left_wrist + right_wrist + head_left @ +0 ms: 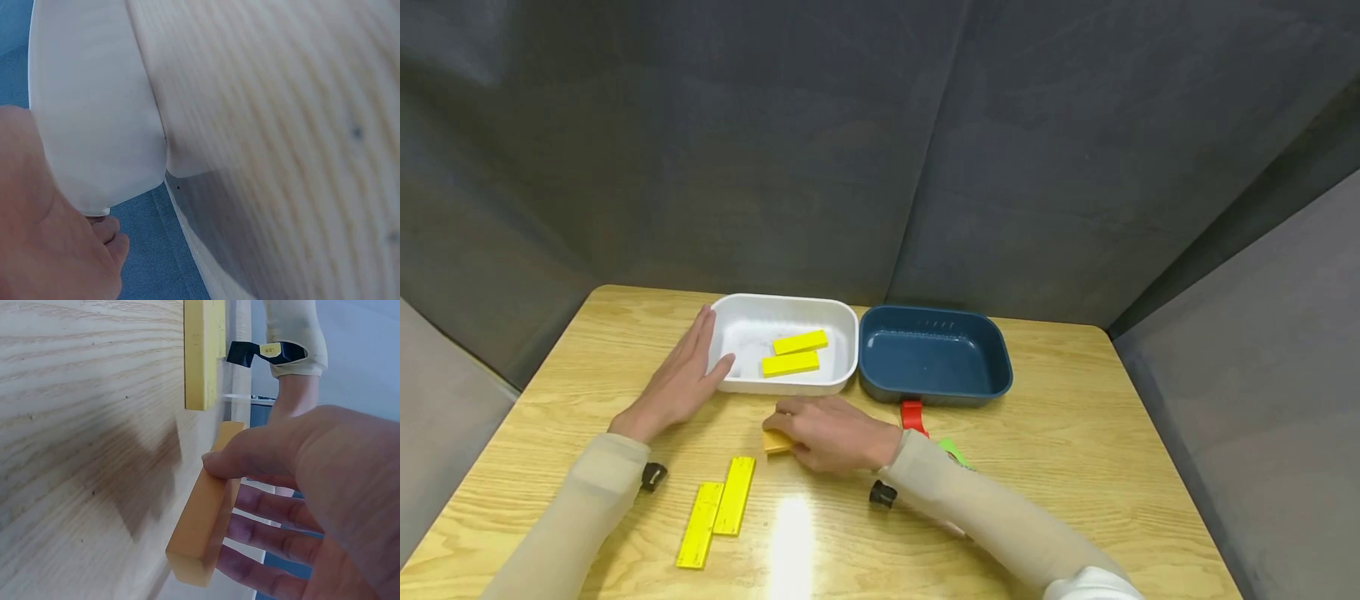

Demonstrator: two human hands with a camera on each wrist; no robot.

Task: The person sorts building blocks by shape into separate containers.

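Note:
My right hand [835, 433] pinches an orange-yellow rectangular block [203, 519] between thumb and fingers. In the head view the block's end shows just in front of the white bin [718, 337], mostly covered by the hand. My left hand [681, 379] rests against the left end of that bin, its fingers fairly straight along the outside and the thumb over the front rim. Two bright yellow blocks [800, 342] lie inside the bin. On the table, two more long yellow blocks [734, 496] lie side by side between my forearms, slightly staggered.
A dark blue bin [936, 397] stands directly right of the white one. Partly covered by my right forearm are a red curved piece [913, 416] and a green piece [953, 452]. Dark curtains [775, 167] close off the wooden table [1052, 467] at the back.

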